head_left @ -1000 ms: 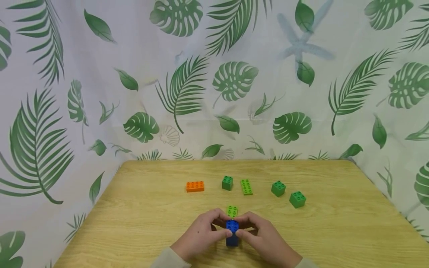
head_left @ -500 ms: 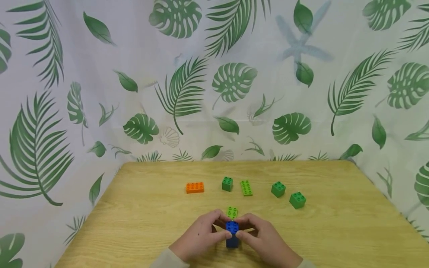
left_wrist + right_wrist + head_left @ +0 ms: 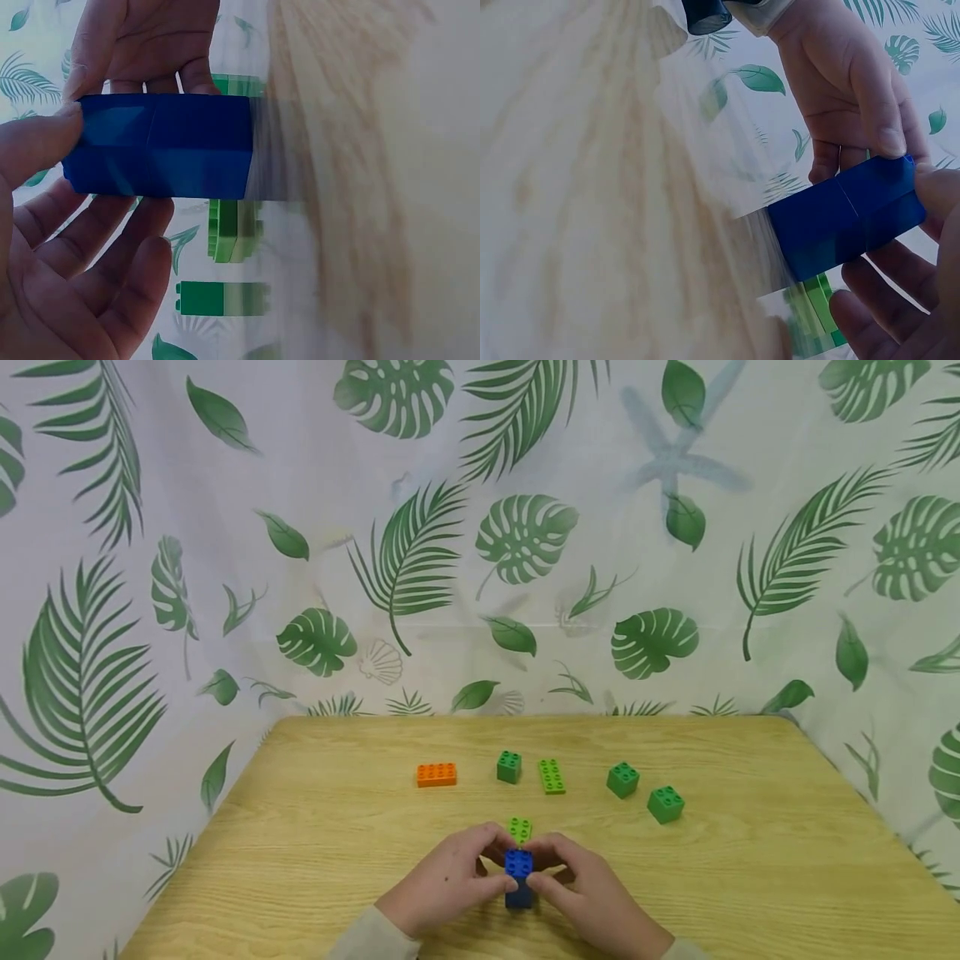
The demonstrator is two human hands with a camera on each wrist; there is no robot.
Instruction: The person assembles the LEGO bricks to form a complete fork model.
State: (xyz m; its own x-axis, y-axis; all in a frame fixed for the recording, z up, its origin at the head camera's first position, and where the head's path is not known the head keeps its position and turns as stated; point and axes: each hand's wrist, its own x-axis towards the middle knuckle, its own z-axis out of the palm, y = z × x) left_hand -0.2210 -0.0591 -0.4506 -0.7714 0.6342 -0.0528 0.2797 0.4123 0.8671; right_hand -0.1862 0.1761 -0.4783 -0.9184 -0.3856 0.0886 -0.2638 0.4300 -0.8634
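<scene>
Two blue toy building bricks (image 3: 518, 863) are stacked into an upright block on the table; their seam shows on the blue stack (image 3: 161, 146) in the left wrist view. With thumb and fingertips my left hand (image 3: 448, 878) holds the upper part from the left. From the right, my right hand (image 3: 588, 887) pinches the same part of the blue stack (image 3: 847, 217). Directly behind, a lime green brick (image 3: 520, 828) lies flat, its near end hidden by the stack and fingers.
Farther back on the wooden table (image 3: 337, 843) lie an orange brick (image 3: 437, 775), a green brick (image 3: 508, 767), a flat lime brick (image 3: 551, 777) and two more green bricks, one green brick (image 3: 622, 780) left of another green brick (image 3: 666, 805). A leaf-patterned curtain (image 3: 442, 635) hangs behind.
</scene>
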